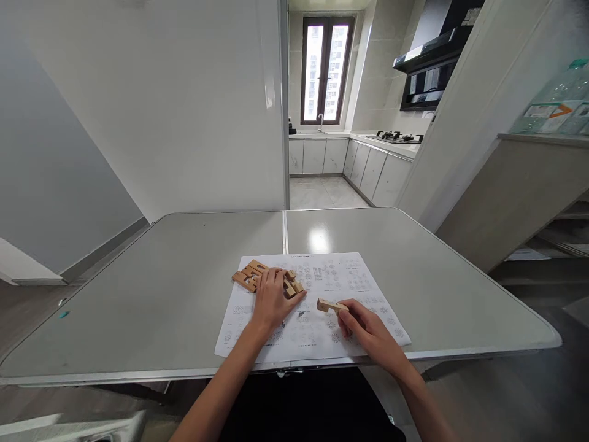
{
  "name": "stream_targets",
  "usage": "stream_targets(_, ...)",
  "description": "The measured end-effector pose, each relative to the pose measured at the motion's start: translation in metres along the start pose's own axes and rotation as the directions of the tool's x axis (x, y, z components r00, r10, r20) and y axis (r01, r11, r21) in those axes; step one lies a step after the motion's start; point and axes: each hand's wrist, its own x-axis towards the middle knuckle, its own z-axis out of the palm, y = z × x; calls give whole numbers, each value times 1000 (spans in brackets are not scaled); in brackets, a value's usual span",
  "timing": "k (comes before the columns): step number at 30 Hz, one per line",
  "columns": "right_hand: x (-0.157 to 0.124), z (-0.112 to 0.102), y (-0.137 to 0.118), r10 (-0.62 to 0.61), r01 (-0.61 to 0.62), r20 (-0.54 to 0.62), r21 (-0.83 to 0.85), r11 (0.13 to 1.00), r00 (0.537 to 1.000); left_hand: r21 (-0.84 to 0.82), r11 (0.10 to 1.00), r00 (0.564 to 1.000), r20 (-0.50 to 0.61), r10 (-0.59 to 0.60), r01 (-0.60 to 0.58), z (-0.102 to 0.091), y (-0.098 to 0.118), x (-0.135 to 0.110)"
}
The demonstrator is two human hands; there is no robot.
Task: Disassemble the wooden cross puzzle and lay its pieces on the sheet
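A printed instruction sheet (322, 276) lies on the grey folding table (161, 294) near its front edge. Several notched wooden puzzle pieces (251, 275) sit in a cluster at the sheet's upper left. My left hand (272, 298) rests on top of that cluster, fingers curled over the pieces and pressing them down. My right hand (363, 325) is to the right, over the sheet, pinching one separate wooden puzzle piece (329, 305) by its right end. That piece points left, a short gap from the cluster.
The table has a seam down its middle (284, 230). A white partition wall (184, 104) stands behind it. Beyond is a kitchen with cabinets (359, 162), a window and a range hood. A counter with packaged bottles (556, 104) stands at right.
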Motion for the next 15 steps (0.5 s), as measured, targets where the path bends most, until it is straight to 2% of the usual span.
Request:
stream_targets(4,9,10,2,36,-40,-78,-54,998,996,13,1000,1000,-2,6,-6,-4,-5,-3)
stream_targets(7,22,18,2,45,-77,-166,-194,978,985,15,1000,1000,0,16,-16,-7,-8,-4)
stream_targets(11,45,25,-1,52,-141,-246,-361,922,968,8,999,999,5,35,-36,-10,-11,-4)
stream_targets(15,66,34,-9,57,-194,-275,-501,844,960,1,999,999,10,52,-52,-13,-14,-5)
